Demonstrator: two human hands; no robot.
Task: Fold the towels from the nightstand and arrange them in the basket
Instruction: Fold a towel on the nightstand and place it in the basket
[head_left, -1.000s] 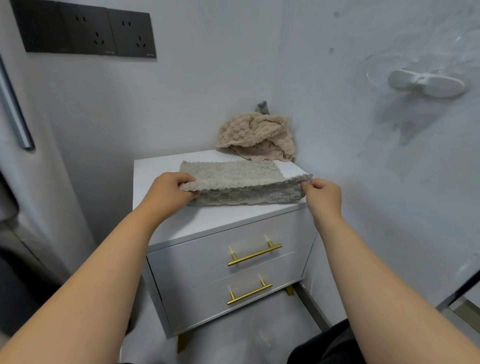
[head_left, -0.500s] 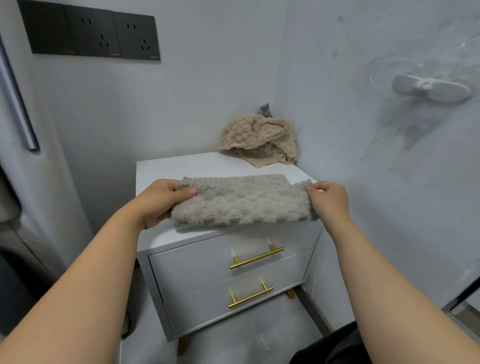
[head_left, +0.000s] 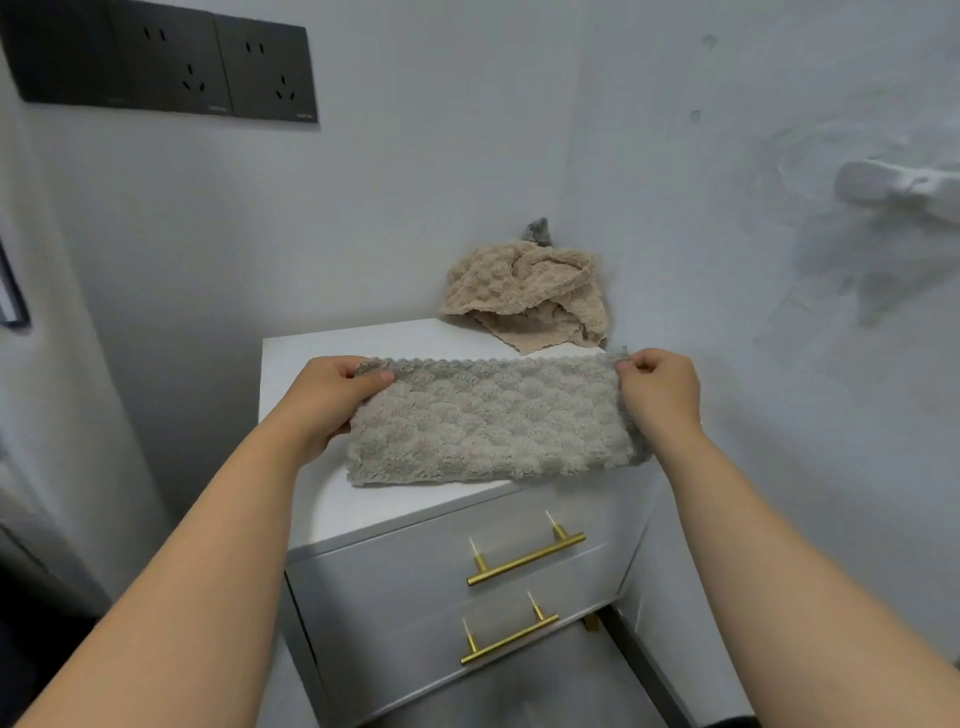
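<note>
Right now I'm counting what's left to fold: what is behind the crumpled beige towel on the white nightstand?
A small grey fabric tip pokes up behind the crumpled beige towel. The towel covers the rest, so I cannot tell what it is.

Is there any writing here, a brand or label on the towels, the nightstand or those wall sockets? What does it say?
Wall sockets: a tiny mark at the lower corner of each plate, too small and blurred to read.
Grey towel, beige towel, nightstand: no words, labels or numbers show.
</note>
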